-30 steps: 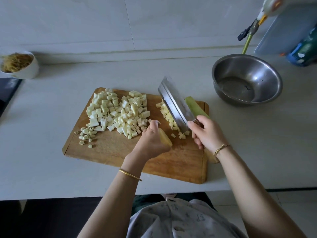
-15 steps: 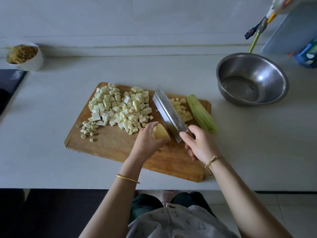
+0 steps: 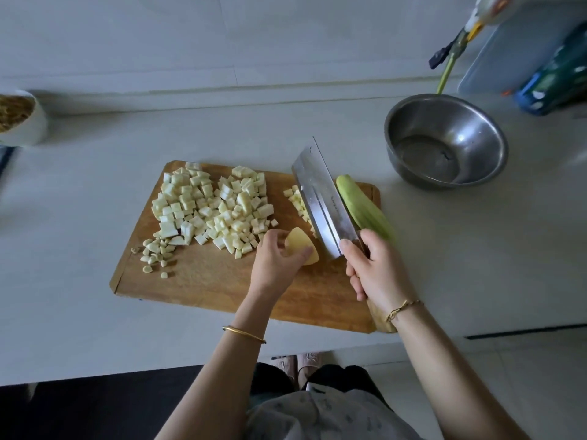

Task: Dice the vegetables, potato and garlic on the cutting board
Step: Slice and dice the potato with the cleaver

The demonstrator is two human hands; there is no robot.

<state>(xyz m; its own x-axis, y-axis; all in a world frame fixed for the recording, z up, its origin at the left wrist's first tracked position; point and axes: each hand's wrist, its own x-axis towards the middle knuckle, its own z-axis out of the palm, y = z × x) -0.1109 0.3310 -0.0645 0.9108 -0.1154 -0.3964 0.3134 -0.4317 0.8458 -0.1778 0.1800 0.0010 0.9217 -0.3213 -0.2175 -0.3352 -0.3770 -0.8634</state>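
A wooden cutting board [image 3: 203,281] lies on the white counter. A heap of pale diced vegetable [image 3: 212,208] covers its far left, with chopped garlic bits [image 3: 155,252] at the near-left edge of the heap. My left hand [image 3: 276,265] holds a yellow potato piece [image 3: 301,246] on the board. My right hand [image 3: 378,268] grips the handle of a cleaver [image 3: 324,198], its blade tilted just right of the potato. Small potato dice [image 3: 298,201] lie partly behind the blade. A peeled green vegetable [image 3: 362,208] lies at the board's right edge.
A steel bowl [image 3: 444,141] stands on the counter at the back right, with containers and a bottle [image 3: 556,74] behind it. A white bowl of noodle-like food [image 3: 19,115] sits at the far left. The counter's front edge runs just below the board.
My left hand has turned the potato piece, which now shows more between the fingers. The cleaver has moved right and tilted up, covering part of the potato dice.
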